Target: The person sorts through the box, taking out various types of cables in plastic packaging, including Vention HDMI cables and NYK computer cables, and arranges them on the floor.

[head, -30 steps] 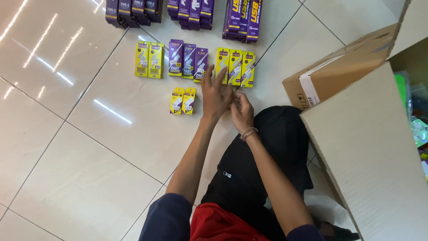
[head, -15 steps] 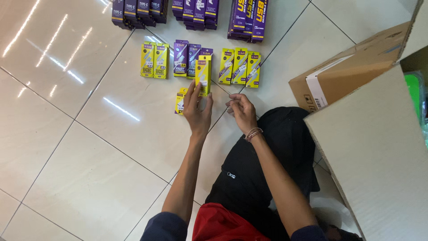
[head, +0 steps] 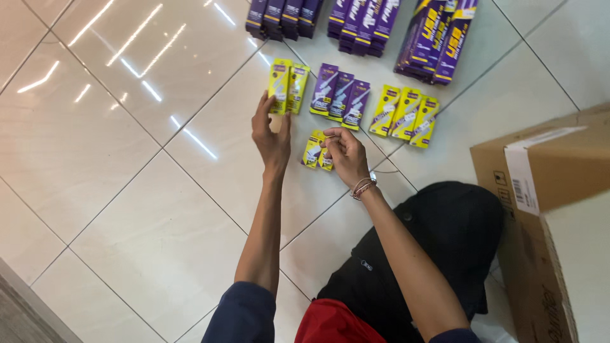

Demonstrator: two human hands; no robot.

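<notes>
On glossy white floor tiles (head: 127, 209), yellow packets (head: 287, 87) lie.

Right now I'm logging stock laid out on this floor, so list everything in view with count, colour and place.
Small yellow packets: two, yellow, by the left fingertips.
Purple packets: three, purple, middle row.
Yellow packets: three, yellow, right of those.
Small yellow packets at hand: about two, yellow, under the right hand.
Dark purple boxes: three stacks, top edge.
Cardboard carton: one, brown, right.
Tiled floor: white, glossy.
Left hand: open, touching the leftmost packets.
Right hand: pinching something small, bracelet on wrist.
</notes>
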